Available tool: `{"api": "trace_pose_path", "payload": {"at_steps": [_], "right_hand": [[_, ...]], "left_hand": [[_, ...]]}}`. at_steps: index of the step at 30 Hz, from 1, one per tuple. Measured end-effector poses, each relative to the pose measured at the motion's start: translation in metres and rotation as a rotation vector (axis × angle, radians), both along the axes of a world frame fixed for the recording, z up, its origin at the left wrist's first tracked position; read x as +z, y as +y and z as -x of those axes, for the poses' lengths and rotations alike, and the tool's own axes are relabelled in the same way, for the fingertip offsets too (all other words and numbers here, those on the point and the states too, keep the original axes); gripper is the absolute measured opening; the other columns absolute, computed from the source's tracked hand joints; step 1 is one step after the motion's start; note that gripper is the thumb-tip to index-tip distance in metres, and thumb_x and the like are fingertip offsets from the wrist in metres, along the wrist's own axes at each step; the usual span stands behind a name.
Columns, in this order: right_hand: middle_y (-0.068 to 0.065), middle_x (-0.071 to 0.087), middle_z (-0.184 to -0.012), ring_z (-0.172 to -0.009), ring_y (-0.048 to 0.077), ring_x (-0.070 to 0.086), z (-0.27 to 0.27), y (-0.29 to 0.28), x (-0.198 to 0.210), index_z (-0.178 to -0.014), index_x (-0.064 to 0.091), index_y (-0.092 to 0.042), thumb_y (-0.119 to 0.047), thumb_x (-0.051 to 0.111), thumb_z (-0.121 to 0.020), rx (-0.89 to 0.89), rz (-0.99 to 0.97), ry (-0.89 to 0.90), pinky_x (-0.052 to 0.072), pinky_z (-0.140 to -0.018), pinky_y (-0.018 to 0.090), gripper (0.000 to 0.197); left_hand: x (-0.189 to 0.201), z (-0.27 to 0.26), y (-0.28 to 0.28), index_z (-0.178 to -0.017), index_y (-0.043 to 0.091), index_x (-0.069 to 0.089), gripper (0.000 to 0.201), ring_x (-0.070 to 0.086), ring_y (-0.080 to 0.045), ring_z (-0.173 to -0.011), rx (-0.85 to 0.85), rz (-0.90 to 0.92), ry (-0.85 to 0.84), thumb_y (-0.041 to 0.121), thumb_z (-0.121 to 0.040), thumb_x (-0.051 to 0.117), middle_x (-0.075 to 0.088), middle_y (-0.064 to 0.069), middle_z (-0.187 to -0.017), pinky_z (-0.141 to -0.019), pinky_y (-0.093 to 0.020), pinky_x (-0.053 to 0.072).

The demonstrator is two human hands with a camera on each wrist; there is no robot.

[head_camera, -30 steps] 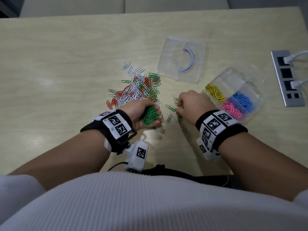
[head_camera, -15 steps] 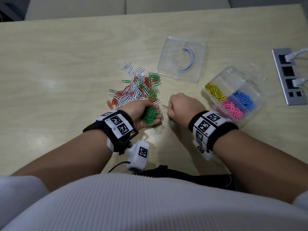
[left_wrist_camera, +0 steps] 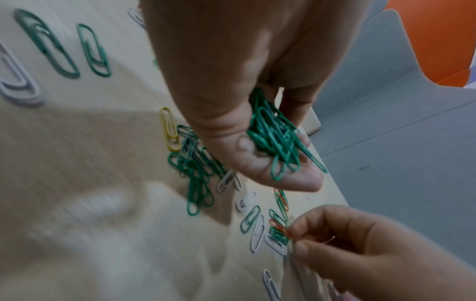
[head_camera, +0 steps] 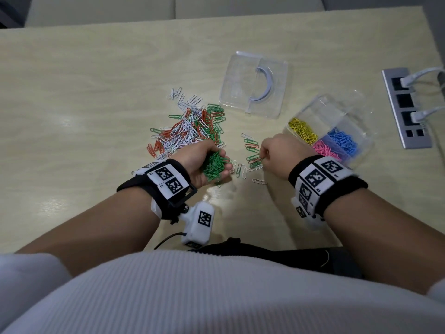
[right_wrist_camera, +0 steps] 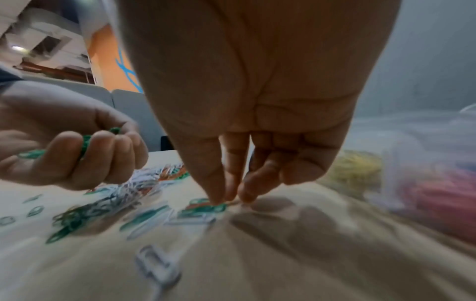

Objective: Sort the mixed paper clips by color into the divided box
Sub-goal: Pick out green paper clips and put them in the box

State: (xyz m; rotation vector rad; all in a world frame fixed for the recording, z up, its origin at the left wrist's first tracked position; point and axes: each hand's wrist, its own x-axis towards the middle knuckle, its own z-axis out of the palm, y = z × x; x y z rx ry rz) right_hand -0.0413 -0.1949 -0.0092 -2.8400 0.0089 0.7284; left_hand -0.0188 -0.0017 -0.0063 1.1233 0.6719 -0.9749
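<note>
My left hand (head_camera: 222, 165) grips a thick bunch of green paper clips (head_camera: 213, 168), seen close in the left wrist view as green clips (left_wrist_camera: 275, 138) cupped in curled fingers. My right hand (head_camera: 263, 157) reaches down to a small cluster of green, orange and white clips (head_camera: 252, 155); its thumb and fingertips (right_wrist_camera: 219, 198) pinch a green clip (right_wrist_camera: 206, 207) lying on the table. The mixed pile (head_camera: 190, 131) of white, orange and green clips lies just beyond the left hand. The clear divided box (head_camera: 361, 121) stands at the right with yellow (head_camera: 302, 131), pink (head_camera: 325, 149) and blue (head_camera: 342, 141) clips.
The box's clear lid (head_camera: 255, 85) lies beyond the pile. A metal socket strip (head_camera: 407, 107) with white plugs is set into the table at the far right. Loose white clips (head_camera: 258, 181) lie between my hands. A single yellow clip (left_wrist_camera: 170, 130) lies near the green ones.
My right hand went left to the left hand half a second ago, then came back right to the small cluster. The left hand stays put with its green bunch.
</note>
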Motion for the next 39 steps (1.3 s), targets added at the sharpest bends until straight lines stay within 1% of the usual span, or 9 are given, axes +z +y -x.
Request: {"api": "trace_pose_path", "payload": {"at_steps": [3,6,11,20,26,29,32,35,39], "right_hand": [[-0.002,0.052,-0.098,-0.090,0.019,0.053,0.008,0.003,-0.009,-0.093,0.056,-0.027,-0.023,0.061,-0.084,-0.040,-0.055,-0.021,0.046,-0.082,0.032,0.011],[0.002,0.054,-0.101,-0.091,0.021,0.055,0.008,0.009,-0.013,-0.099,0.059,-0.021,-0.019,0.055,-0.088,-0.037,-0.065,-0.039,0.046,-0.078,0.031,0.012],[0.004,0.056,-0.099,-0.088,0.025,0.058,0.008,0.010,-0.012,-0.100,0.059,-0.016,-0.024,0.050,-0.088,0.020,0.002,-0.055,0.052,-0.079,0.039,0.017],[0.005,0.056,-0.097,-0.087,0.024,0.054,0.006,0.005,-0.004,-0.098,0.058,-0.013,-0.018,0.049,-0.090,-0.026,0.019,-0.116,0.045,-0.070,0.032,0.014],[-0.005,0.050,-0.082,-0.074,0.019,0.051,0.008,0.026,0.013,-0.076,0.049,-0.023,-0.028,0.052,-0.086,0.018,-0.242,-0.235,0.041,-0.065,0.030,0.012],[-0.007,0.046,-0.081,-0.077,0.018,0.050,0.009,0.043,0.018,-0.081,0.059,-0.021,-0.032,0.055,-0.088,0.149,-0.293,-0.265,0.041,-0.069,0.032,0.013],[-0.003,0.052,-0.088,-0.081,0.017,0.051,0.003,0.043,0.015,-0.093,0.064,-0.017,-0.028,0.052,-0.092,0.061,-0.349,-0.311,0.040,-0.071,0.030,0.017],[0.003,0.056,-0.101,-0.091,0.022,0.055,-0.002,0.029,0.002,-0.103,0.062,-0.015,-0.022,0.047,-0.094,-0.051,-0.197,-0.274,0.041,-0.072,0.029,0.019],[0.008,0.054,-0.107,-0.097,0.027,0.055,0.001,0.018,-0.019,-0.107,0.058,-0.013,-0.022,0.051,-0.093,0.025,-0.002,-0.161,0.047,-0.077,0.036,0.018]], "left_hand": [[0.000,0.000,0.000,-0.072,0.009,0.049,0.026,0.060,-0.017,-0.051,0.007,-0.008,-0.014,0.012,-0.094,0.036,0.054,-0.011,-0.073,-0.045,-0.022,0.052],[-0.001,0.000,-0.001,-0.071,0.009,0.049,0.026,0.059,-0.017,-0.049,0.010,0.000,-0.028,0.012,-0.094,0.036,0.053,-0.011,-0.073,-0.046,-0.021,0.052],[-0.003,-0.001,-0.002,-0.073,0.009,0.050,0.026,0.060,-0.018,-0.052,-0.006,0.003,-0.017,0.013,-0.094,0.035,0.054,-0.012,-0.077,-0.046,-0.023,0.052],[-0.005,-0.004,0.000,-0.073,0.010,0.051,0.025,0.061,-0.018,-0.054,0.006,-0.041,0.011,0.014,-0.093,0.036,0.055,-0.009,-0.074,-0.045,-0.024,0.051],[-0.004,-0.005,-0.006,-0.077,0.009,0.052,0.025,0.062,-0.022,-0.061,-0.044,-0.052,0.023,0.014,-0.096,0.036,0.058,-0.013,-0.074,-0.051,-0.028,0.056],[-0.002,-0.004,-0.010,-0.090,0.001,0.053,0.016,0.060,-0.028,-0.066,-0.054,-0.021,0.037,0.009,-0.093,0.038,0.058,-0.019,-0.078,-0.048,-0.035,0.057],[-0.001,-0.004,-0.011,-0.086,0.001,0.053,0.019,0.058,-0.027,-0.064,-0.053,0.034,0.045,0.009,-0.092,0.037,0.058,-0.018,-0.073,-0.050,-0.032,0.057],[-0.004,-0.005,-0.007,-0.075,0.009,0.052,0.023,0.062,-0.019,-0.054,-0.049,0.005,0.033,0.013,-0.093,0.038,0.058,-0.011,-0.073,-0.047,-0.024,0.054],[-0.005,-0.006,-0.004,-0.070,0.012,0.049,0.026,0.061,-0.016,-0.051,-0.061,-0.033,0.004,0.014,-0.092,0.036,0.057,-0.009,-0.073,-0.045,-0.021,0.050]]}}
